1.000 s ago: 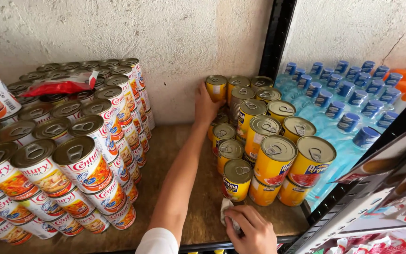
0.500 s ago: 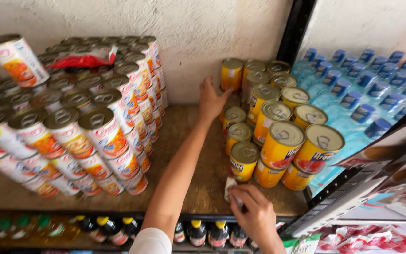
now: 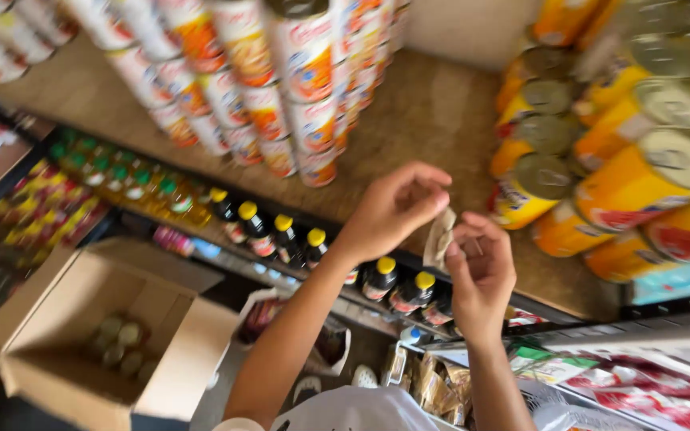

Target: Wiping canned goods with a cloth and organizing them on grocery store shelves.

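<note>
Left hand (image 3: 393,209) left the cans (image 3: 600,152); both hands pinch upright cloth (image 3: 439,238).

Wooden shelf (image 3: 441,120): mottled brown, the landmark for all that follows. Left on the shelf, stacked cans (image 3: 281,88): white labels with orange and red bands, dark lids. Right on the shelf, cans (image 3: 640,183): yellow-orange labels with red patches, grey-gold lids. At the shelf's front edge, a scrap of cloth (image 3: 439,239): pale beige-grey, between the left hand (image 3: 393,209) and right hand (image 3: 481,275). Below the shelf, bottles (image 3: 281,239): dark brown with yellow caps; further left, bottles (image 3: 133,179) with green caps. Lower left of the shelf, cardboard box (image 3: 113,335): plain tan, holding dull olive-lidded jars (image 3: 121,345).
</note>
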